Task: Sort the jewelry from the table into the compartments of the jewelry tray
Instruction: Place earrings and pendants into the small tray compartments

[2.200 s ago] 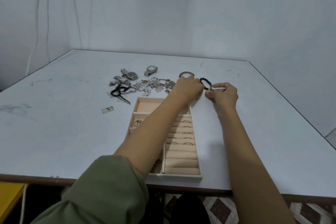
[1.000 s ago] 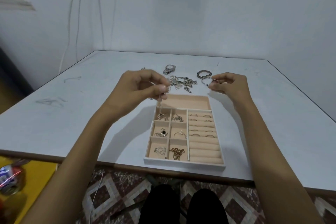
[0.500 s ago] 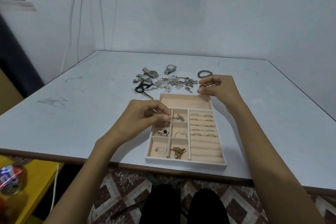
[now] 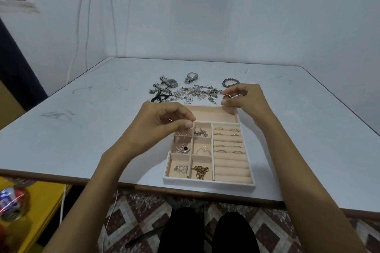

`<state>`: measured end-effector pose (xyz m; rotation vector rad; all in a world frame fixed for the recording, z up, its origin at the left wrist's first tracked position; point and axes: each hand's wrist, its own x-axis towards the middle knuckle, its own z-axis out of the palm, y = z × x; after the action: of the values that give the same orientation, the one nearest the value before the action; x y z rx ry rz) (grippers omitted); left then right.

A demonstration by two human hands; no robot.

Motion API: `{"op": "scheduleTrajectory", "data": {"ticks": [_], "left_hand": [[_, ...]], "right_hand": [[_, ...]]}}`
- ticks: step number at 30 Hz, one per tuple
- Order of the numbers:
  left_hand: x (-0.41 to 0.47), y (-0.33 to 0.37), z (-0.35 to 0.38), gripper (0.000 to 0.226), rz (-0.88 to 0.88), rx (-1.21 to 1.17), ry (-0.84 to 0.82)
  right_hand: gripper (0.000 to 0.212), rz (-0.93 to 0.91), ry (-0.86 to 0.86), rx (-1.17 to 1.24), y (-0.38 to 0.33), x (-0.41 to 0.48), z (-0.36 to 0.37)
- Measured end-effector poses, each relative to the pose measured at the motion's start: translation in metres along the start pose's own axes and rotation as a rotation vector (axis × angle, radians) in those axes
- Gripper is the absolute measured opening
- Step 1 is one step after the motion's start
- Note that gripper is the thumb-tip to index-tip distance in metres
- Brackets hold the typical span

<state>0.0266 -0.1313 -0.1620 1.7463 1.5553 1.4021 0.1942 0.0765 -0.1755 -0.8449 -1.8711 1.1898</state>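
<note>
Head view: left hand [image 4: 158, 123] pinches a thin gold piece [image 4: 183, 133] between thumb and forefinger, directly over the far-left small compartment of the jewelry tray [image 4: 207, 183]. Right hand [image 4: 244, 96] pinches a ring [image 4: 226, 96] at the tray's 1 o'clock corner; the ring rolls [image 4: 230, 162] lie toward 6 o'clock, nearer this hand.

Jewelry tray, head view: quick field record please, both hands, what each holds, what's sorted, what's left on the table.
left hand: pinches a thin gold piece over the far-left small compartment
right hand: pinches a ring above the tray's far right corner
jewelry tray: small compartments hold pieces; rings sit on the upper rolls
table: watches, a dark bracelet and a loose pile beyond the tray
</note>
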Motion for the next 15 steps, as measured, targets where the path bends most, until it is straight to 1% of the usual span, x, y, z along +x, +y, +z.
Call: {"op": "scheduleTrajectory", "data": {"ticks": [4, 7, 9, 12, 15], "left_hand": [[-0.001, -0.008, -0.001, 0.013, -0.046, 0.125, -0.107], [-0.004, -0.019, -0.002, 0.015, -0.012, 0.409, -0.144], [-0.007, -0.022, -0.004, 0.02, 0.011, 0.522, -0.136], [-0.008, -0.027, -0.004, 0.028, 0.059, 0.534, -0.154], [-0.008, -0.033, -0.004, 0.027, 0.084, 0.511, -0.151]], "right_hand": [[0.025, 0.004, -0.011, 0.005, -0.002, -0.001, 0.001], [0.023, 0.002, -0.024, 0.018, -0.005, -0.003, 0.001], [0.021, 0.011, -0.034, 0.041, -0.007, -0.004, 0.002], [0.019, 0.005, -0.055, 0.039, -0.01, -0.005, 0.004], [0.017, 0.003, -0.068, 0.015, -0.012, -0.006, 0.006]]}}
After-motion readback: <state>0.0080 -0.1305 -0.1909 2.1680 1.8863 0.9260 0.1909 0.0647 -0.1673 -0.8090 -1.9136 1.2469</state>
